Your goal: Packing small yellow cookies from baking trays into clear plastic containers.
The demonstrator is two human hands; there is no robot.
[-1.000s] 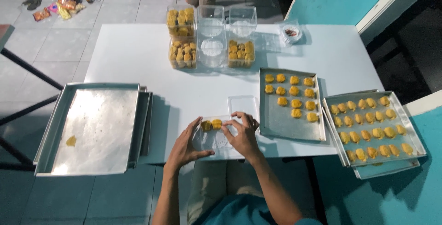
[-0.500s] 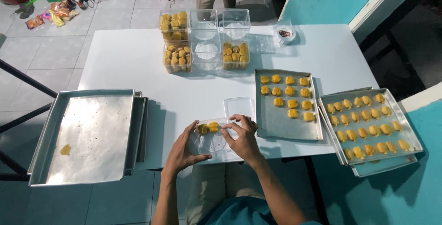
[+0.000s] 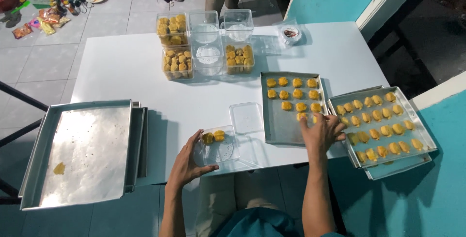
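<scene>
Pastries go from baking tray to clear box, one hand steadying, the other picking.

The left hand [image 3: 187, 162] cups the clear plastic box [image 3: 218, 146] at the white tabletop's [image 3: 126, 77] near edge, two pastries inside; the right hand [image 3: 319, 131], fingers spread, rests on the last pastries [image 3: 302, 116] of the nearer tray [image 3: 286, 130]. A light pinch by the sides would likely spare them crumbling.

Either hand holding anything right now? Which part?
The left hand steadies the clear plastic container by its near-left corner. The right hand rests on cookies at the baking tray; any grip there cannot be told.
</scene>
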